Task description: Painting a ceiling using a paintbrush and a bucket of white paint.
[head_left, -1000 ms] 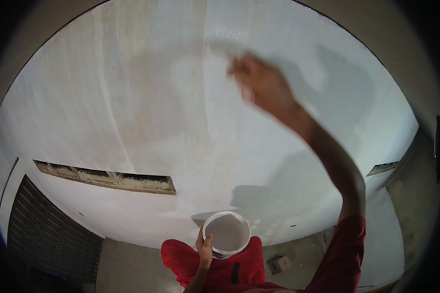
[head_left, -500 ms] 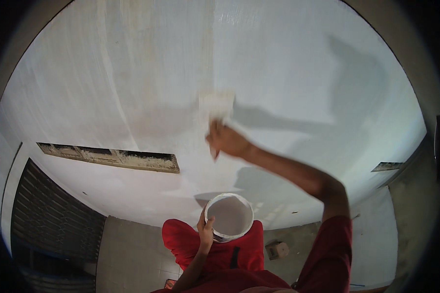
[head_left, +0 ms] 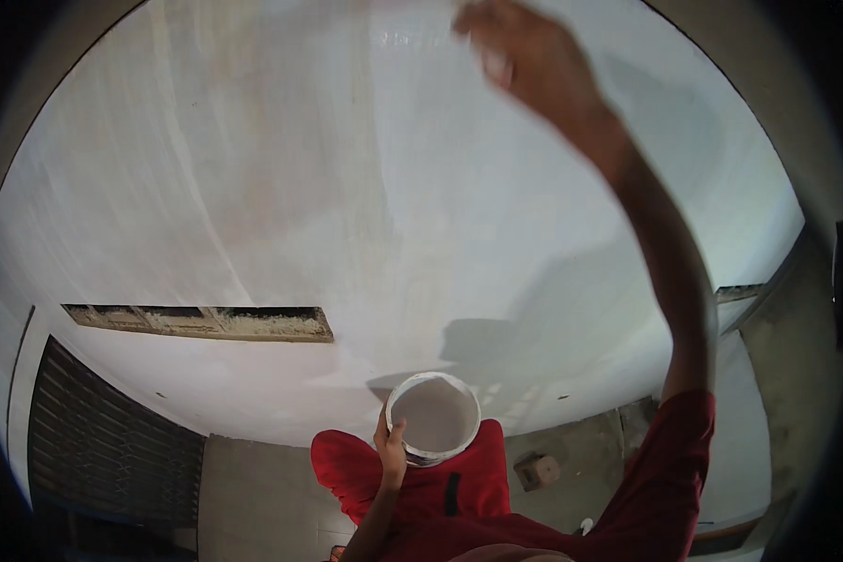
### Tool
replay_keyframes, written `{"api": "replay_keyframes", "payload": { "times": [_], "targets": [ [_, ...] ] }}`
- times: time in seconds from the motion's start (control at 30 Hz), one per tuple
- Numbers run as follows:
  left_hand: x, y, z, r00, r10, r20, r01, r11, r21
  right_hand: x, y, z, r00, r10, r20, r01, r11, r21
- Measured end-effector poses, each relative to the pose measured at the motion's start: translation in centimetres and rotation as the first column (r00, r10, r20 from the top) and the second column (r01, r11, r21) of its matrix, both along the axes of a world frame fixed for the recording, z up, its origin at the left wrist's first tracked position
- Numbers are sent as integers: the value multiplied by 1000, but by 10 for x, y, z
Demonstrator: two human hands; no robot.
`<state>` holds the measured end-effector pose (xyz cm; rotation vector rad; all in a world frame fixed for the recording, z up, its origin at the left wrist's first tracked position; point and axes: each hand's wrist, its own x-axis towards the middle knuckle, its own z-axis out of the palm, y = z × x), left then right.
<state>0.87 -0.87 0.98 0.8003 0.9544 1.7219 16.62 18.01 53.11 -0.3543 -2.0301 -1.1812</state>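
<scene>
My left hand (head_left: 391,445) grips the side of a round white bucket (head_left: 433,415), which holds pale liquid and is over my red-clothed lap. My right hand (head_left: 529,56) is raised high in front of the white wall (head_left: 281,169), smeared by motion, with its fingers curled in the grip that held a pale, wide brush a moment ago. That brush's head is too blurred to make out at the top edge. The wall shows streaks and shadows of my arm and the bucket.
A long dark vent slot (head_left: 197,320) crosses the wall at left, with a smaller one (head_left: 738,292) at right. A dark metal grille (head_left: 112,450) stands at lower left. On the floor (head_left: 258,487) at right sits a small boxy object (head_left: 536,471).
My right hand swept down the wall with the brush half a second ago and is now back up near the top edge. My left hand still holds the bucket.
</scene>
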Motion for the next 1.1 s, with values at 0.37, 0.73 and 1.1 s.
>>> {"api": "replay_keyframes", "payload": {
  "times": [0.37, 0.73, 1.1],
  "targets": [
    [-3, 4, -3, 1000, 8, 17, -8, 1000, 8, 11, 34, -219, 948, -265, 174, 287, 951, -116],
    [0, -2, -3, 999, 36, 25, -36, 999, 10, 23, 6, -141, 984, -97, 150, 138, 946, -294],
    [1, 2, 0, 1000, 17, 5, -17, 1000, -14, -5, 24, 80, 971, -218, 100, 200, 966, 167]
  ]
}}
